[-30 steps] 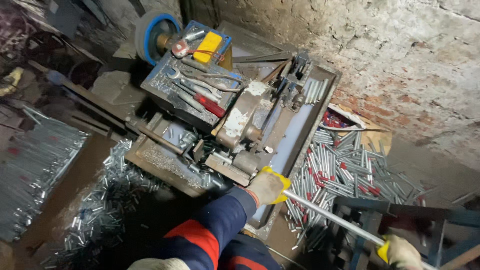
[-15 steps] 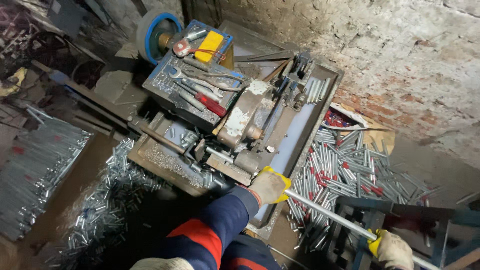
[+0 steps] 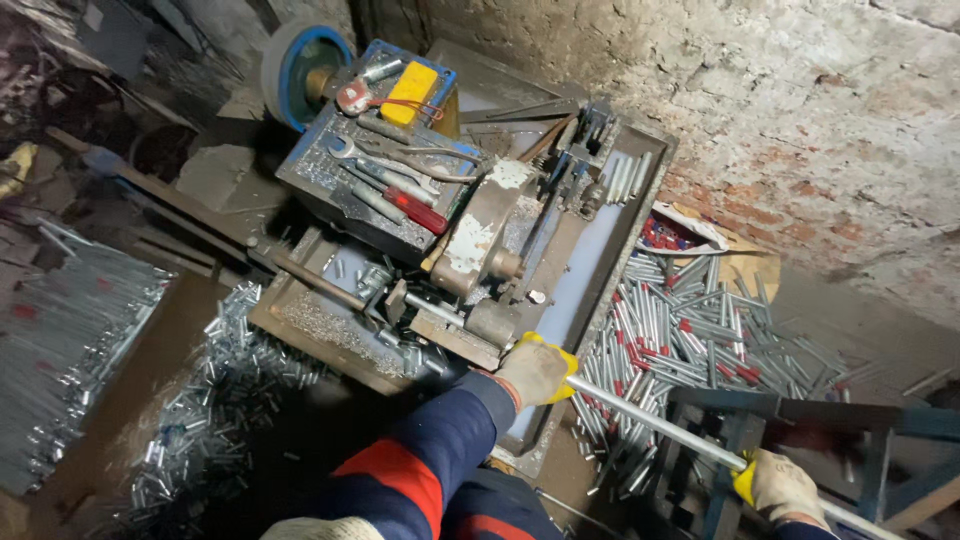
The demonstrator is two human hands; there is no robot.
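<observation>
A long grey metal rod (image 3: 655, 425) runs from the lower right up to a greasy cutting machine (image 3: 480, 240). My left hand (image 3: 537, 370), in a beige and yellow glove, grips the rod's front end right at the machine's near edge. My right hand (image 3: 780, 487), gloved the same way, holds the rod farther back at the lower right. Both sleeves are dark blue with red stripes.
Short cut metal tubes (image 3: 690, 335) lie heaped right of the machine, more (image 3: 215, 400) to its left. Wrenches and a red-handled tool (image 3: 400, 195) rest on the machine's top, beside a blue-rimmed wheel (image 3: 300, 70). A brick wall (image 3: 800, 120) stands behind; a blue metal stand (image 3: 790, 420) sits under the rod.
My right hand has slid along the rod toward the machine, pushing it forward. My left hand stays at the machine's edge.
</observation>
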